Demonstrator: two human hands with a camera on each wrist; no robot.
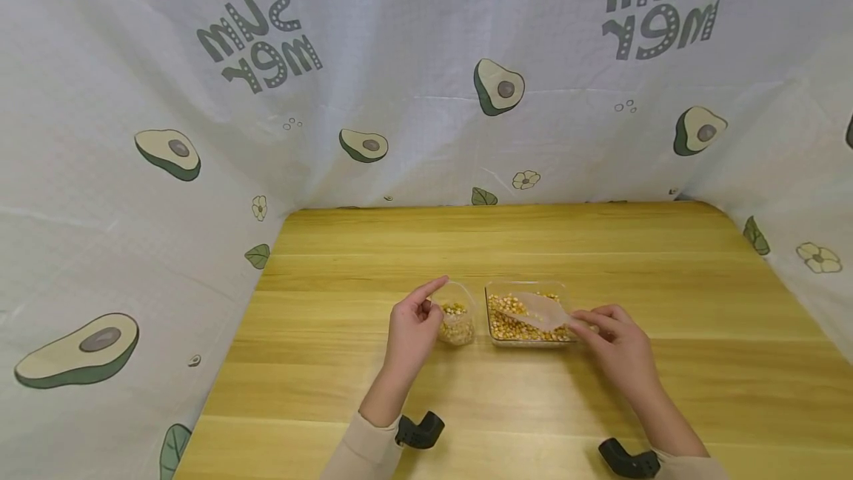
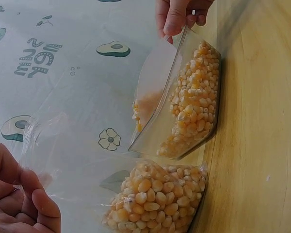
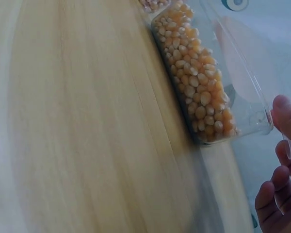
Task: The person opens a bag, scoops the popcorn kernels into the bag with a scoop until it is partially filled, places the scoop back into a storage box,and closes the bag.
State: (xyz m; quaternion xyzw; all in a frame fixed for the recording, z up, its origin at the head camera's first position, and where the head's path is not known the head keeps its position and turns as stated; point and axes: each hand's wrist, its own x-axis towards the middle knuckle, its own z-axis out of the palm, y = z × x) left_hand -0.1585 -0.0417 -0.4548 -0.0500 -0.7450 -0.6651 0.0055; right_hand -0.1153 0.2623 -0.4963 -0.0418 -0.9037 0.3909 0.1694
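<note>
My left hand (image 1: pixel 415 326) pinches the rim of a clear plastic bag (image 2: pixel 72 167), whose bottom part is filled with corn kernels (image 2: pixel 157 194) and sits on the table. To its right stands a clear rectangular container (image 1: pixel 494 339) of corn kernels (image 3: pixel 199 87). My right hand (image 1: pixel 620 347) holds the handle of a translucent scoop (image 1: pixel 548 310) between thumb and fingers. The scoop lies slantwise over the container with kernels at its tip, its handle crossing the right rim. In the right wrist view the scoop shows through the container's clear wall.
The wooden table (image 1: pixel 346 258) carries the bag and container near its middle. A white curtain (image 1: pixel 413 110) printed with avocados and leaves hangs along the back and sides. A black wrist mount (image 1: pixel 420 432) is on the left wrist, another black mount (image 1: pixel 626 459) on the right.
</note>
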